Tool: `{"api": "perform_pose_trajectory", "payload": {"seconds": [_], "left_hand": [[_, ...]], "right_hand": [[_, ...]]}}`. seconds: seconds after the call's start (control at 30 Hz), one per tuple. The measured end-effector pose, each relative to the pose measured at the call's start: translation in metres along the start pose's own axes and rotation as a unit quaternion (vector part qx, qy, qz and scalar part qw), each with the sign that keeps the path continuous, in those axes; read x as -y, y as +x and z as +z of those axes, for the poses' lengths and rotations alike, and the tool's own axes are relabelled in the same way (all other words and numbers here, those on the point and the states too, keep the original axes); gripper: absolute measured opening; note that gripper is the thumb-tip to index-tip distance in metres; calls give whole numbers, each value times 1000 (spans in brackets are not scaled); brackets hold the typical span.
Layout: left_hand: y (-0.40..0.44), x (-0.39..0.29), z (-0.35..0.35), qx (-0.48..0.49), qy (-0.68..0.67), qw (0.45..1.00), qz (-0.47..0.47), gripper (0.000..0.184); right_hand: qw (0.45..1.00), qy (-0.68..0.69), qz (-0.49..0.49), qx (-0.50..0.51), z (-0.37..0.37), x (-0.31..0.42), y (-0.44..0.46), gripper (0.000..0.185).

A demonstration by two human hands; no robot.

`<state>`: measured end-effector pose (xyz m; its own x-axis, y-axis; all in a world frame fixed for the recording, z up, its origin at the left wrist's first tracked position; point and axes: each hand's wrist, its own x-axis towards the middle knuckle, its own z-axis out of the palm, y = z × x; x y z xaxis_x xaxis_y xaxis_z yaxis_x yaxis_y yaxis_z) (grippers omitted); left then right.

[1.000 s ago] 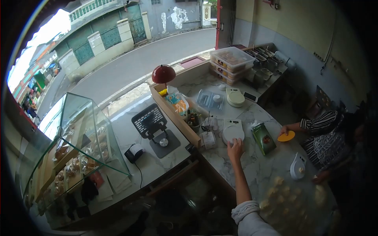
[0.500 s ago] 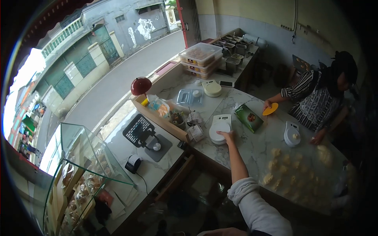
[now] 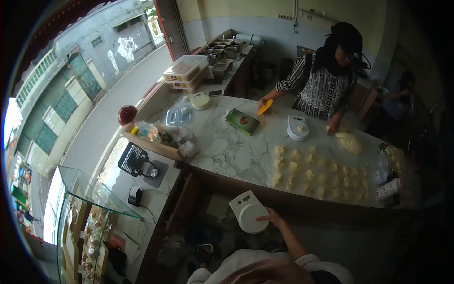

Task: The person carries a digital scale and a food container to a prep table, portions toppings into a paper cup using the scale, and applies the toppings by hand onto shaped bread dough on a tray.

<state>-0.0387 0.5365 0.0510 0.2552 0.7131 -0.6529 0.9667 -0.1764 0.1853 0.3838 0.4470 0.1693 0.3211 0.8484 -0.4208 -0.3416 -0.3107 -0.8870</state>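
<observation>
My right hand (image 3: 273,217) grips the edge of a white kitchen scale (image 3: 247,201), with the thumb on its round plate. The scale is in the air in front of the counter, tilted, its plate bare. Low in the view, my left hand (image 3: 205,258) is a dim shape beyond the pale sleeve; its fingers do not show clearly. On the marble counter (image 3: 227,151) lie rows of dough pieces (image 3: 309,175) and a larger lump of dough (image 3: 349,142). A second white scale (image 3: 297,128) carries a small dough piece.
Across the counter a co-worker (image 3: 326,75) holds a yellow scraper (image 3: 265,107), with the other hand beside the dough lump. A green packet (image 3: 242,121), a cream scale (image 3: 200,101) and stacked plastic boxes (image 3: 185,71) stand on the counter. A glass display case (image 3: 94,189) is at left.
My right hand has lifted the white scale off the counter and brought it toward me, past the front edge. My view has turned to the right. The co-worker's head has come up.
</observation>
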Motion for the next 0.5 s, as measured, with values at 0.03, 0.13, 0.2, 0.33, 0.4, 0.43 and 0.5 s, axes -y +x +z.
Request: {"api": "perform_pose_trajectory", "payload": {"seconds": [0.03, 0.13, 0.2, 0.33, 0.4, 0.43, 0.5], "left_hand": [[6, -3, 5, 6, 14, 1000, 8, 72], [33, -34, 3, 19, 54, 998, 36, 74], [50, -65, 13, 22, 79, 995, 65, 75], [51, -149, 37, 21, 106, 987, 118, 78], [38, -200, 58, 29, 111, 983, 145, 79], [29, -225, 72, 35, 116, 980, 161, 80], [1, -272, 104, 54, 124, 973, 185, 81]], "right_hand": [[999, -19, 42, -22, -15, -23, -29, 67], [981, -108, 108, -120, -67, -112, -110, 74], [966, -67, 148, -201, -87, -139, -178, 71], [892, 144, 226, -365, -125, -211, -294, 61], [861, 208, 201, -418, -138, -241, -353, 57], [827, 279, 168, -458, -143, -251, -378, 52], [818, 289, 137, -478, -158, -261, -433, 57]]}}
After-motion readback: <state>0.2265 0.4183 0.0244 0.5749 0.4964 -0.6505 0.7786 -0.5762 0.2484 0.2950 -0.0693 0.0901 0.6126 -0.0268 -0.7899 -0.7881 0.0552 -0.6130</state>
